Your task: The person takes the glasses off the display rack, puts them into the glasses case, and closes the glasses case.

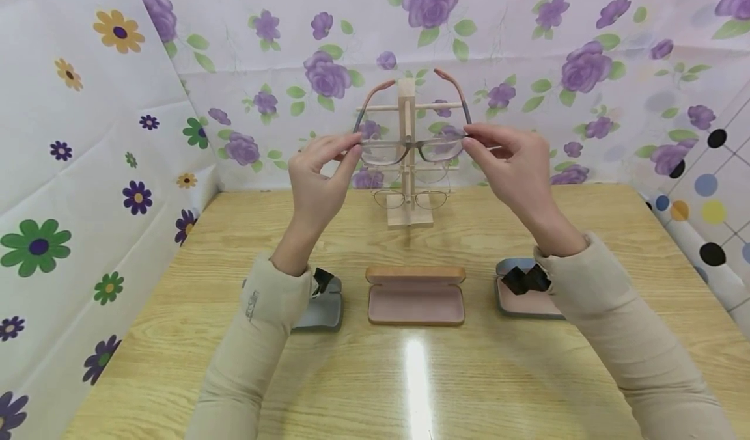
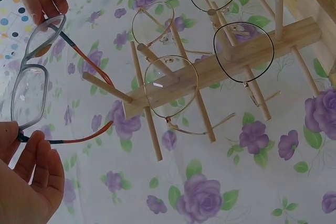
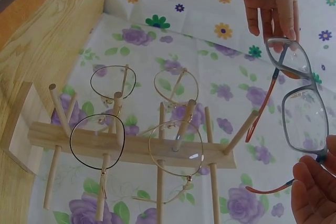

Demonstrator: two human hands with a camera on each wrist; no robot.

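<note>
Both hands hold a pair of grey-framed eyeglasses (image 1: pixel 413 145) with orange-tipped temples, up in front of a wooden display stand (image 1: pixel 406 90). My left hand (image 1: pixel 321 174) pinches the frame's left corner near the hinge between thumb and fingers. At the opposite hinge, my right hand (image 1: pixel 508 165) grips in the same way. The temples are unfolded and point toward the stand's top pegs; whether they touch a peg is unclear. Lower on the stand hang gold-rimmed glasses (image 2: pixel 198 85) and black-rimmed glasses (image 3: pixel 72 145).
Three opened glasses cases lie on the wooden table (image 1: pixel 363 381): a grey-blue one (image 1: pixel 328 316) partly behind the left sleeve, an orange-brown one (image 1: pixel 416 304) lined in pink, and a blue one (image 1: pixel 521 304) partly behind the right sleeve. Flowered cloth (image 1: pixel 246 75) covers the walls.
</note>
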